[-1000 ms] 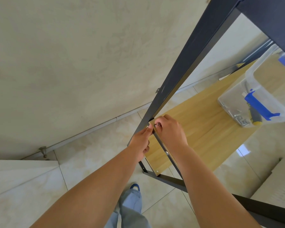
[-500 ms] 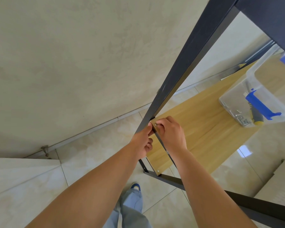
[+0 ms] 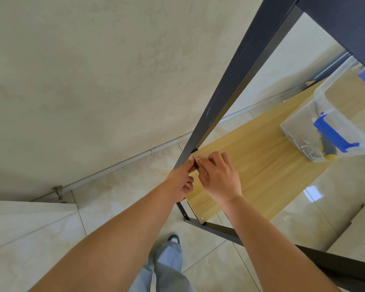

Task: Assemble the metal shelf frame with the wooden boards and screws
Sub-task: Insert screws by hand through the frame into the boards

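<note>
Starting at far left: small metal door stop (image 3: pixel 59 191) fixed at base of pale plaster wall (image 3: pixel 82 81), clear of work area. Left hand (image 3: pixel 180 182) curled round dark square-section metal frame upright (image 3: pixel 226 89), thumb pressed at corner joint, steadying it. Right hand (image 3: pixel 218 178) pinching small silver screw (image 3: pixel 198 158) between thumb and fingertips at far left corner of light wooden shelf board (image 3: pixel 268 163). Compared with half a second earlier, right fingers rotated slightly and knuckles lifted; taken as hand-turning of fastener, not yet driven home. Second screw (image 3: pixel 201 218) already seated in near corner of same board. Further right, resting on board: clear plastic storage box with blue latches (image 3: pixel 333 114), holding loose hardware and yellow-handled tool, well apart from both hands.
</note>
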